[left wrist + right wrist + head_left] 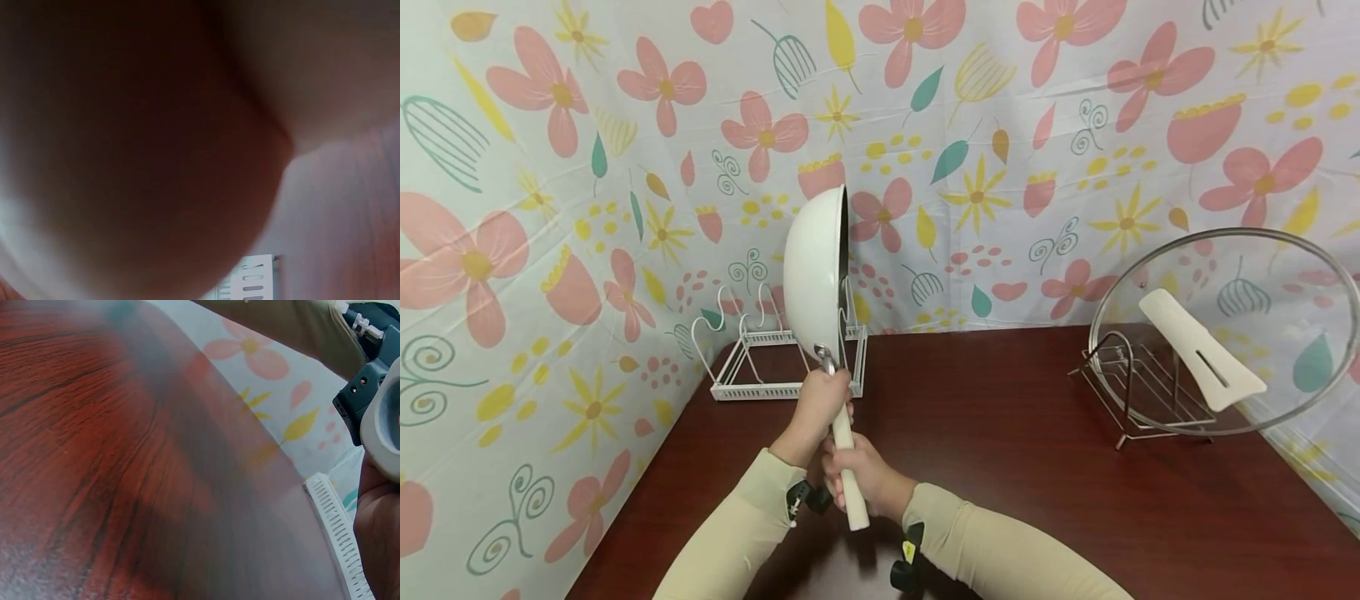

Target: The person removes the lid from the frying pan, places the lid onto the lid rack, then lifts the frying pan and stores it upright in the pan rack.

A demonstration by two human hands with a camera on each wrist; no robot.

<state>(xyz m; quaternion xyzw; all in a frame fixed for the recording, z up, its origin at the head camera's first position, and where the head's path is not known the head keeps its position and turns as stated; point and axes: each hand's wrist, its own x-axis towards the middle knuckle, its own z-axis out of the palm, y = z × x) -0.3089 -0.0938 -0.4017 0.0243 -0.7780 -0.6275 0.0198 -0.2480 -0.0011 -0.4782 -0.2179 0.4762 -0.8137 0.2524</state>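
A white frying pan (812, 267) is held on its side, its dark inside facing right, over the right part of a white wire rack (790, 391). Whether it touches the rack cannot be told. My left hand (822, 400) grips the cream handle close to the pan. Lower on the handle (854, 500), my right hand (868, 471) holds it near its end. In the left wrist view the blurred left hand (144, 156) fills most of the picture. The right wrist view has the handle's end (378, 434) at its right edge.
At the right, a glass lid (1311, 358) with a cream handle stands tilted in a small metal rack (1127, 383). Both racks are on the dark red-brown table (985, 433). A flower-patterned cloth (1000, 167) hangs behind and along the left side.
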